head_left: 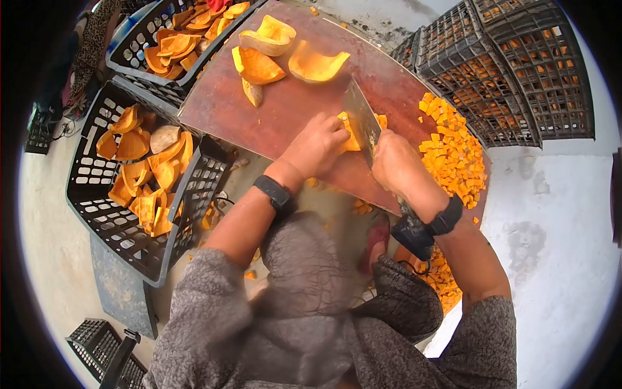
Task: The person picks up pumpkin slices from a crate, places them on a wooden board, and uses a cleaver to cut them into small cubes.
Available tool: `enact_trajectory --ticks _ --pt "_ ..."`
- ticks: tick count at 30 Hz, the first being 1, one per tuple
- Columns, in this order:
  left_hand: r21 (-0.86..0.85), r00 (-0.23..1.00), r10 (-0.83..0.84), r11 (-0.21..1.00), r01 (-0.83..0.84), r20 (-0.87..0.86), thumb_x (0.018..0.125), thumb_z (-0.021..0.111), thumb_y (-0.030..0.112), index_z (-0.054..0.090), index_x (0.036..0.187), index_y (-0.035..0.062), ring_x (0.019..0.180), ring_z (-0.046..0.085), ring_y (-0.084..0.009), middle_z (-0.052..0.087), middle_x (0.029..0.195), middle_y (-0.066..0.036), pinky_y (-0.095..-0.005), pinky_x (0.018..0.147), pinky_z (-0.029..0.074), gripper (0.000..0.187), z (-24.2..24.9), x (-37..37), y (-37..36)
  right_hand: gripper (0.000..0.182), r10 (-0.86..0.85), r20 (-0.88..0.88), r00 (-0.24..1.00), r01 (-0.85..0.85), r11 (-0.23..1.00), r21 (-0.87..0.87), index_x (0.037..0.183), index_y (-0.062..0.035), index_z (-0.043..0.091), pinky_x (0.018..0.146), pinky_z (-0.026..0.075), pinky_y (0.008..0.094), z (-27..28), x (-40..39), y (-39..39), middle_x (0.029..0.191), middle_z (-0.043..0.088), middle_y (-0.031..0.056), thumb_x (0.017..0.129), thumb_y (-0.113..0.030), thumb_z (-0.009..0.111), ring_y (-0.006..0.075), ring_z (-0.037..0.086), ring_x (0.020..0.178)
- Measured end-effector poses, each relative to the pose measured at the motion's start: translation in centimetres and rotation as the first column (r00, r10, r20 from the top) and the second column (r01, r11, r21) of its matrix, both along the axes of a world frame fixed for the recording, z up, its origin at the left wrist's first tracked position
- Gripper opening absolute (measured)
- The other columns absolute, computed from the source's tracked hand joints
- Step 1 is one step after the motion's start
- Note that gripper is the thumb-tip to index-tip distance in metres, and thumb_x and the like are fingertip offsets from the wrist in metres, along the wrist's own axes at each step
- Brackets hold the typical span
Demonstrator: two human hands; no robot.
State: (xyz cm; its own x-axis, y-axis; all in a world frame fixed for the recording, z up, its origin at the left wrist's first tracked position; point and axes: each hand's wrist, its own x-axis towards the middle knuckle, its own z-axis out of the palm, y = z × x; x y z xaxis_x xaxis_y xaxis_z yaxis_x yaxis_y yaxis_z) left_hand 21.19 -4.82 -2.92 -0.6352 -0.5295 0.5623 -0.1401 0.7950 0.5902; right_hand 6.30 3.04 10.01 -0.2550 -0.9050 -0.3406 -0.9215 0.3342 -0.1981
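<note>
My right hand [394, 162] is wrapped round the handle of a broad-bladed knife [360, 109]. Its blade stands on edge over the reddish-brown table, at a piece of pumpkin [350, 132]. From the other side, my left hand [315, 141] grips that piece with bent fingers, close beside the blade. A small orange bit shows just past the knife. Farther back on the table lie large curved pumpkin pieces [317, 63]. To the right of my right hand spreads a heap of diced pumpkin [451, 146].
Black crates [170, 249] with pumpkin pieces stand at the left against the table [295, 107]. Stacked crates [483, 61] holding orange pieces rise at the back right. More diced pumpkin [443, 280] lies below the table's near edge, by my leg. A person's patterned clothing [84, 52] shows upper left.
</note>
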Motion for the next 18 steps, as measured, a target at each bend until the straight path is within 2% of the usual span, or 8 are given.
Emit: enact_trajectory --ticks 2,3,5,9,11,14,18 --pt "0.002 1.0 -0.008 1.0 0.008 -0.014 0.078 0.063 0.009 0.059 0.089 0.0075 0.087 0.05 -0.0349 0.055 0.095 -0.012 -0.0419 0.081 0.045 0.011 0.0 -0.1 0.0 0.015 0.022 -0.148 0.989 -0.033 0.997 -0.069 0.095 0.0033 0.058 0.079 0.052 0.05 -2.2 -0.7 0.1 0.091 0.066 0.0283 0.087 -0.01 0.055 0.0441 0.064 0.092" --pt "0.001 1.0 0.003 1.0 -0.003 -0.003 0.078 0.063 0.008 0.059 0.089 0.0075 0.087 0.05 -0.0351 0.055 0.094 -0.012 -0.0423 0.081 0.045 0.012 0.0 -0.1 0.0 0.015 0.021 -0.15 0.988 -0.032 0.997 -0.069 0.095 0.0033 0.058 0.079 0.052 0.05 -1.9 -0.5 0.0 0.091 0.066 0.0283 0.087 -0.01 0.055 0.0441 0.064 0.092" --pt "0.003 1.0 0.014 1.0 -0.014 0.01 0.077 0.063 0.008 0.059 0.089 0.0076 0.087 0.05 -0.0353 0.055 0.094 -0.012 -0.0426 0.081 0.045 0.013 0.0 -0.1 0.2 0.016 0.019 -0.18 0.984 -0.016 1.0 0.018 0.096 0.0029 0.057 0.08 0.052 0.0504 -1.4 0.1 -0.1 0.093 0.066 0.0275 0.087 -0.01 0.055 0.044 0.064 0.093" --pt "0.002 0.999 0.03 1.0 -0.03 0.024 0.075 0.063 0.006 0.059 0.087 0.0077 0.087 0.051 -0.0355 0.056 0.093 -0.012 -0.0425 0.081 0.045 0.013 -0.3 -0.3 0.1 0.017 -0.042 -0.125 0.991 0.048 0.998 0.05 0.096 0.0031 0.058 0.08 0.052 0.0505 0.1 1.7 -0.1 0.094 0.066 0.0278 0.086 -0.01 0.056 0.0441 0.064 0.094" --pt "-0.026 0.999 0.022 0.999 -0.021 0.025 0.074 0.063 0.006 0.059 0.087 0.0077 0.087 0.05 -0.0353 0.056 0.093 -0.012 -0.0423 0.081 0.045 0.013 0.0 -0.6 0.1 0.018 -0.118 -0.055 0.992 0.117 0.993 -0.019 0.098 0.0034 0.058 0.081 0.052 0.0503 0.9 2.7 -0.5 0.095 0.066 0.0281 0.085 -0.009 0.055 0.0434 0.064 0.095" --pt "-0.026 0.999 0.031 0.999 -0.03 0.025 0.073 0.064 0.006 0.059 0.085 0.0076 0.088 0.051 -0.0347 0.056 0.092 -0.012 -0.0417 0.082 0.045 0.013 0.1 -0.6 0.0 0.018 -0.087 -0.058 0.995 0.082 0.992 -0.093 0.097 0.0038 0.059 0.081 0.051 0.0506 -2.5 1.1 -0.9 0.095 0.066 0.0282 0.085 -0.009 0.055 0.0425 0.064 0.095" --pt "0.0 0.999 0.039 0.999 -0.039 0.029 0.071 0.064 0.004 0.059 0.084 0.0069 0.091 0.052 -0.0343 0.057 0.093 -0.012 -0.0409 0.085 0.045 0.015 0.0 -0.5 0.0 0.017 -0.08 -0.027 0.996 0.076 0.989 -0.127 0.095 0.0036 0.06 0.08 0.051 0.0505 0.0 2.0 -0.1 0.094 0.066 0.0285 0.085 -0.009 0.055 0.0426 0.065 0.094"
